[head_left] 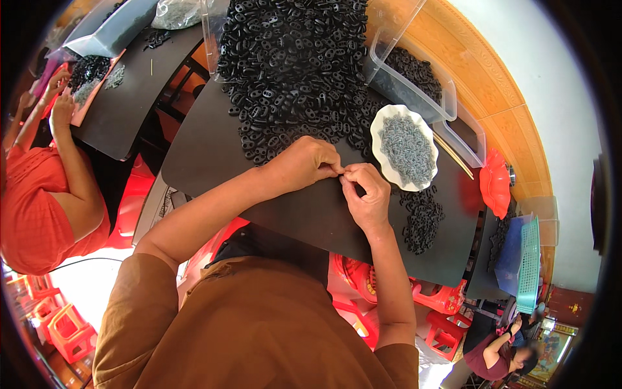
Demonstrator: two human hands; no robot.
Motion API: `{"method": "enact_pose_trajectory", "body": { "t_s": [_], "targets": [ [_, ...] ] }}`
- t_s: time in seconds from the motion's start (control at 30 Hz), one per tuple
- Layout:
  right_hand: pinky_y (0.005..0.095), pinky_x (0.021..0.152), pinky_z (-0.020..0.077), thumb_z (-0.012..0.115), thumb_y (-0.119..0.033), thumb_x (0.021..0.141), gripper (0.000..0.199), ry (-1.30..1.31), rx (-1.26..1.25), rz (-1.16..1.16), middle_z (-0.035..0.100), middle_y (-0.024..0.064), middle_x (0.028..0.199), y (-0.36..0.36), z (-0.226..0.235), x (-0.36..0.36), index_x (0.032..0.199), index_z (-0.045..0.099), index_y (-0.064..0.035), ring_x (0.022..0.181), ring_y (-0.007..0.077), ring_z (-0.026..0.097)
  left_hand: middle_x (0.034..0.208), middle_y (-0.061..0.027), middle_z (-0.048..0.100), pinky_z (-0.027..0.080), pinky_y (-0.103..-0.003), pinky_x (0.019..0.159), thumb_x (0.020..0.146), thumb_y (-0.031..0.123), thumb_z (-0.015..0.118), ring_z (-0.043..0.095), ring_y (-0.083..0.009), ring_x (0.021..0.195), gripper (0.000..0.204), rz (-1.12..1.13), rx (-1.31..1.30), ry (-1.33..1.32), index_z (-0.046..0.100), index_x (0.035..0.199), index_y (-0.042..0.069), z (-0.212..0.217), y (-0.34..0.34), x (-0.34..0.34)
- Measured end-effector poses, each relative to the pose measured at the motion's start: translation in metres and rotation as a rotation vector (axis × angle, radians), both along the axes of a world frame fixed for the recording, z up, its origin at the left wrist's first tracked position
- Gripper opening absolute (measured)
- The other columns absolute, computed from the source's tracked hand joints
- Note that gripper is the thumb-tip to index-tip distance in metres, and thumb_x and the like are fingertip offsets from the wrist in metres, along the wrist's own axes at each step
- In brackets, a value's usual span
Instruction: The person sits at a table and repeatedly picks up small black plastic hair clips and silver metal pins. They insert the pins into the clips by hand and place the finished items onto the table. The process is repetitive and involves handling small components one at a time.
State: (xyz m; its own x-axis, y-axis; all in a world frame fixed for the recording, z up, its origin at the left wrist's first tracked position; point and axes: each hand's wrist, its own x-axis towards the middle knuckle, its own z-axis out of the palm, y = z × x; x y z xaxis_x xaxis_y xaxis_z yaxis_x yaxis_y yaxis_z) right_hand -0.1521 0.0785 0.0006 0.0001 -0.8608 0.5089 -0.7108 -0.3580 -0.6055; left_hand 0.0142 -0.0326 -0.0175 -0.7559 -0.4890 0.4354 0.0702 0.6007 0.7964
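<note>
My left hand (304, 163) and my right hand (367, 192) meet fingertip to fingertip above the near part of the dark table (291, 223). Both are pinched closed, with a tiny dark piece just showing between them; its kind is hidden by the fingers. Beyond my hands spreads a large heap of small black plastic pieces with two holes (298, 71). Right of my right hand stands a white scalloped dish (379, 152) filled with small translucent grey pieces (407, 148). Below the dish lies a smaller pile of black pieces (422, 223).
A clear plastic bin (447, 97) holds more black pieces at the back right, with wooden sticks (455, 155) beside it. A red dish (495, 183) sits at the table's right edge. On the left, a person in red (55, 201) works at another table (123, 110). Red stools (71, 330) stand around.
</note>
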Motion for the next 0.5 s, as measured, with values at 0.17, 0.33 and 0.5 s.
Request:
{"method": "enact_pose_trajectory", "body": {
  "t_s": [0.17,0.33,0.5],
  "targets": [
    [0.0347,0.067,0.0521,0.071,0.012,0.074,0.02,0.036,0.016,0.011,0.068,0.0118,0.086,0.0,-0.0009,-0.0016,0.081,0.058,-0.0015,0.077,0.0279,0.066,0.082,-0.014,0.07,0.054,-0.038,0.069,0.075,-0.002,0.076,0.068,-0.0318,0.077,0.012,0.004,-0.018,0.031,0.072,0.085,-0.001,-0.0019,0.001,-0.0011],
    [0.0374,0.066,0.0502,0.069,0.012,0.075,0.019,0.042,0.001,0.018,0.066,0.0106,0.086,-0.0004,0.0004,0.0003,0.081,0.057,-0.0013,0.077,0.0291,0.062,0.082,-0.0142,0.07,0.054,-0.039,0.07,0.074,-0.001,0.076,0.068,-0.0321,0.078,0.011,0.011,-0.07,0.04,0.071,0.085,-0.001,-0.0033,0.0005,-0.0022],
    [0.0289,0.064,0.0513,0.07,0.009,0.079,0.015,-0.153,0.12,-0.017,0.067,0.0081,0.085,0.0019,0.0021,-0.001,0.085,0.062,-0.0015,0.072,0.0166,0.064,0.085,-0.0143,0.071,0.054,-0.037,0.073,0.081,0.001,0.073,0.069,-0.029,0.08,0.011,-0.009,0.037,-0.047,0.074,0.092,-0.001,0.0046,0.0008,0.0011]
  ]
}}
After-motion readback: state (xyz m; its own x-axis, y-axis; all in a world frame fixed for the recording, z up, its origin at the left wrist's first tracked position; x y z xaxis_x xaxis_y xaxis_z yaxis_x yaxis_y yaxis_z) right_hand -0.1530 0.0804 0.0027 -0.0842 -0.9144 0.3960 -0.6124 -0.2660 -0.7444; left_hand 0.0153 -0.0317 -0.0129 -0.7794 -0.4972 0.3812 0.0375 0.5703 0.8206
